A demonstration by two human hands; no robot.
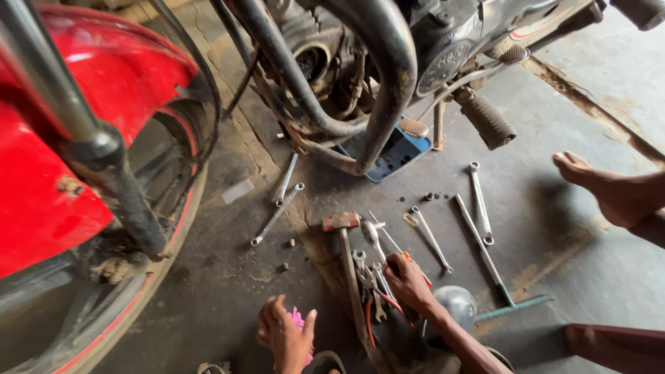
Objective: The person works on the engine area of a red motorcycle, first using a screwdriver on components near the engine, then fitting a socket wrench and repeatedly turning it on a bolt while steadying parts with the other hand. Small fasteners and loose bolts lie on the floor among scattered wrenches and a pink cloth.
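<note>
Crouching near the motorbike (360, 62), the right hand (409, 280) gripped a screwdriver (393, 244) among spanners (370, 277); the left hand (284, 336) clutched something pink (298, 320).

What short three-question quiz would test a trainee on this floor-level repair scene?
1. True or false: the right hand rests on the pile of tools beside the hammer.
2. What colour is the thing that the left hand holds?
3. Which lies nearest the bare foot? A. hammer B. ring spanner C. red mudguard

Key: 1 true; 2 pink, its kind cannot be told; 3 B.
</note>
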